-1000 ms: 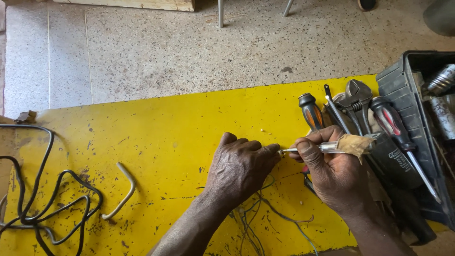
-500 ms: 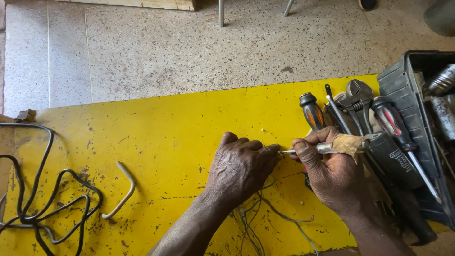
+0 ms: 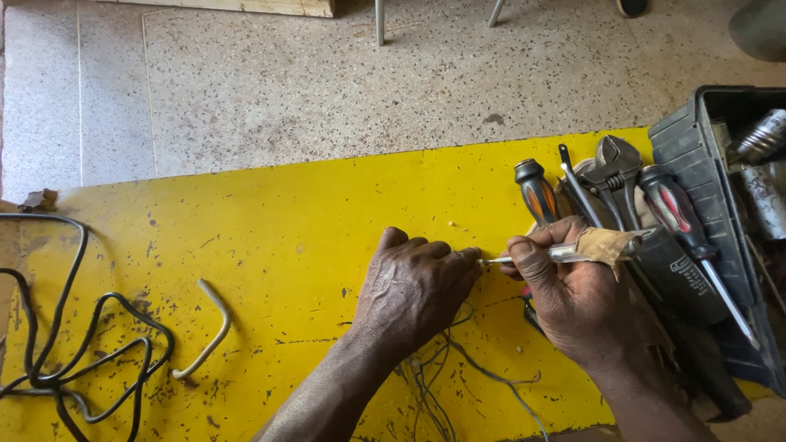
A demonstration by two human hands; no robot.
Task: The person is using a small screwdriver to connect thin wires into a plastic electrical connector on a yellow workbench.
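Observation:
My left hand (image 3: pixel 413 286) rests knuckles-up on the yellow board (image 3: pixel 270 237), fingers curled over something small that stays hidden; thin wires (image 3: pixel 458 368) trail out from under it. My right hand (image 3: pixel 573 299) grips a slim clear-handled tester screwdriver (image 3: pixel 565 252) wrapped with brown tape at its rear. Its metal tip points left and touches the fingertips of my left hand.
Beside my right hand lie an orange-and-black screwdriver (image 3: pixel 536 192), an adjustable wrench (image 3: pixel 616 168) and a red-handled screwdriver (image 3: pixel 675 213). A black toolbox (image 3: pixel 704 139) stands at the right edge. A bent grey wire piece (image 3: pixel 209 327) and a tangled black cable (image 3: pixel 74 360) lie to the left.
The screwdriver tip and my right hand shifted slightly left, closing onto my left fingertips. My left hand has barely moved.

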